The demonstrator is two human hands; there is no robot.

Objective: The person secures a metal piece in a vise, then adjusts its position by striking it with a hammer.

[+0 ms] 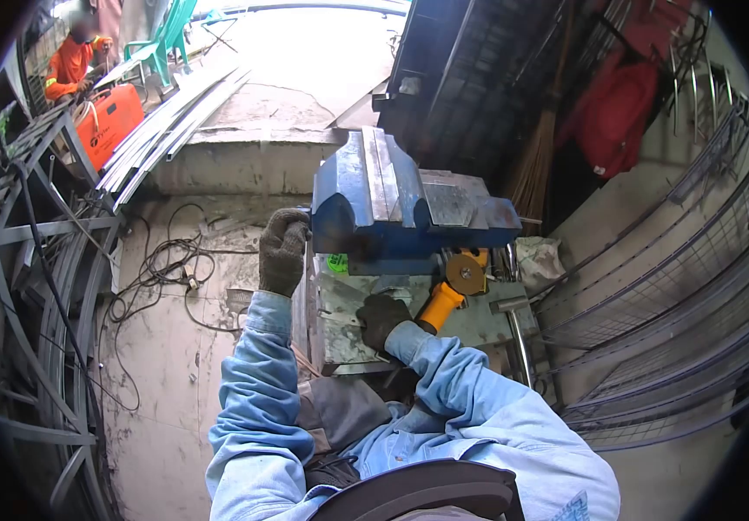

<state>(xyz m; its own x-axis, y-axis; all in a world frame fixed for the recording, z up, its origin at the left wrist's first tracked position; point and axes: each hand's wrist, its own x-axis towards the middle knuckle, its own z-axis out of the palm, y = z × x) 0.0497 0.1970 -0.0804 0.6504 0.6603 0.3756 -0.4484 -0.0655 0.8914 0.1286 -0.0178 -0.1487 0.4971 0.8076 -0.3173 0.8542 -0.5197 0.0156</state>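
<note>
A large blue bench vise [340, 195] with bare metal jaws stands on the metal workbench [340, 343]. In a dark knitted glove, my left hand [283, 252] makes a fist at the vise's left end, around its handle, which the fingers mostly hide. My right hand [381, 319], gloved too, is low over the bench below the vise, with curled fingers. What it holds, if anything, is hidden. Just right of it lies a yellow angle grinder [441, 306] with a brown disc [465, 273]. A hammer [518, 330] rests farther right.
Coiled black cable [166, 260] lies on the floor at left, beside stacked grey metal frames [36, 347]. Metal strips [175, 122] and an orange machine [114, 122] are near a person in orange [70, 65]. Mesh panels [652, 321] lean at right, below a broom [535, 165].
</note>
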